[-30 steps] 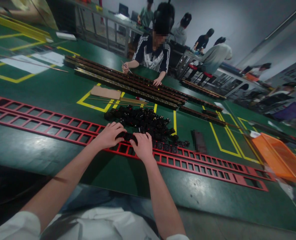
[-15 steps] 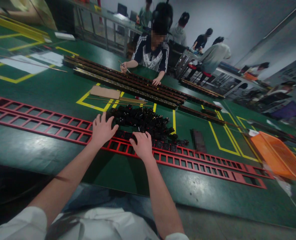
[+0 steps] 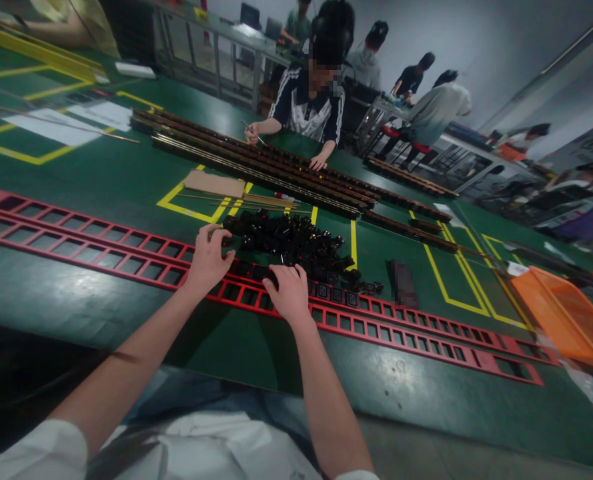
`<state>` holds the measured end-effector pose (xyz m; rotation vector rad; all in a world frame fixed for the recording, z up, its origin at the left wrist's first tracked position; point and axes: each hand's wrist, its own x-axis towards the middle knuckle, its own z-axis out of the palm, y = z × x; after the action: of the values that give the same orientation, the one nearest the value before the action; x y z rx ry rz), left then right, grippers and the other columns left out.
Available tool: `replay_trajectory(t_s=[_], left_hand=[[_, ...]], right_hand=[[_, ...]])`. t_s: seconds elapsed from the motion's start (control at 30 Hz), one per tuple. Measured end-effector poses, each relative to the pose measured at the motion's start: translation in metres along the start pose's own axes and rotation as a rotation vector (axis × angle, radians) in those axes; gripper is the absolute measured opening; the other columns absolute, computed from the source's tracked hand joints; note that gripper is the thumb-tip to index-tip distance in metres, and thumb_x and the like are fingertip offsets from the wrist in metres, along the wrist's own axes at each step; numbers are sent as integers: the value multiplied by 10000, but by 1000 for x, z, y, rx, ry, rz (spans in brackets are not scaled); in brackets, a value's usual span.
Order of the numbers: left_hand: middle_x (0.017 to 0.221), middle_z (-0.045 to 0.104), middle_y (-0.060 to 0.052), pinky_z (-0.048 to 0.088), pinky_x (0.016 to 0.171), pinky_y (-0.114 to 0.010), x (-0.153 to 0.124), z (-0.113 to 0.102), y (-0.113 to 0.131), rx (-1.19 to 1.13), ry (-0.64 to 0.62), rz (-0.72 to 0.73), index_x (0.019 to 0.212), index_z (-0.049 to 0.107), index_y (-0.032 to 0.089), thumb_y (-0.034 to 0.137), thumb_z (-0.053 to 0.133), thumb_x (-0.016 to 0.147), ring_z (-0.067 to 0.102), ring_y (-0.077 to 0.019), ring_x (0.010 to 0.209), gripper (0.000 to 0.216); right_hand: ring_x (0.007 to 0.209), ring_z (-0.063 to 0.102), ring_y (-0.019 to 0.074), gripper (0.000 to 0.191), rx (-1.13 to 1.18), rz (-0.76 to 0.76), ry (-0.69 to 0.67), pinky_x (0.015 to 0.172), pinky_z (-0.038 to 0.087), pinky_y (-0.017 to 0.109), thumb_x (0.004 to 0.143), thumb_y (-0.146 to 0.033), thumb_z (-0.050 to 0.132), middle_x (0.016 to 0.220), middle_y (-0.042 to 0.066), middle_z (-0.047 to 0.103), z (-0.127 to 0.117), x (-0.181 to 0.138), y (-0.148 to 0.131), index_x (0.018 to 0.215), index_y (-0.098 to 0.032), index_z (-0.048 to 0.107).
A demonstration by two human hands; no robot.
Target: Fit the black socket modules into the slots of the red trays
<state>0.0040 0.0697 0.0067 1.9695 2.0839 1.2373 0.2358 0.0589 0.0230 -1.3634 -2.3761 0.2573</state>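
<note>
Two long red slotted strips (image 3: 101,240) lie side by side across the green table (image 3: 101,180). Behind them is a pile of small black socket parts (image 3: 291,243). My left hand (image 3: 209,257) rests over the strips, and its fingers curl around a black part at the pile's left edge. Just to the right, my right hand (image 3: 289,290) has its fingers bent down on a black part (image 3: 272,275) seated in the far strip. Several black parts (image 3: 336,293) fill slots to the right of that hand.
A person (image 3: 311,100) works across the table on long dark strips (image 3: 256,163). A cardboard piece (image 3: 213,183) and thin rods lie beyond the pile. An orange tray (image 3: 566,313) stands at the right. Yellow tape lines mark the table. More people sit further back.
My left hand left the part it shared with the right hand, spread open, then reached to the pile's left edge and curled its fingers. My right hand stayed on the strip.
</note>
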Motion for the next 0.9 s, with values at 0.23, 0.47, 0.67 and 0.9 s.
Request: replay_trajectory(t_s=[0.23, 0.47, 0.67, 0.9], left_hand=[[1135, 544, -96, 485, 997, -477, 2, 0, -3, -75, -87, -34, 1116, 564, 209, 161, 610, 811, 546, -293, 1122, 311], [1095, 578, -77, 497, 962, -419, 2, -2, 0, -148, -44, -11, 1122, 528, 191, 291, 632, 848, 583, -251, 1058, 309], [1099, 548, -81, 522, 924, -397, 2, -10, 6, -152, -30, -9, 1134, 584, 193, 284, 576, 891, 587, -236, 1028, 260], [1132, 537, -74, 533, 944, -407, 2, -22, 0, -192, -50, -4, 1217, 551, 208, 276, 600, 860, 591, -229, 1037, 367]], right_hand=[[1159, 600, 213, 324, -1, 0, -10, 1187, 242, 438, 997, -390, 529, 1253, 51, 696, 0, 1, 0, 1252, -221, 637], [1159, 601, 221, 324, 5, 5, -19, 1183, 245, 448, 998, -393, 523, 1254, 58, 695, -1, 0, -1, 1252, -228, 639], [1149, 603, 218, 321, 13, 0, -11, 1182, 242, 442, 990, -388, 544, 1239, 55, 701, -1, 1, 0, 1242, -217, 642], [1143, 605, 214, 318, 15, -4, -7, 1182, 249, 440, 992, -391, 540, 1235, 52, 702, -1, 1, 1, 1239, -218, 641]])
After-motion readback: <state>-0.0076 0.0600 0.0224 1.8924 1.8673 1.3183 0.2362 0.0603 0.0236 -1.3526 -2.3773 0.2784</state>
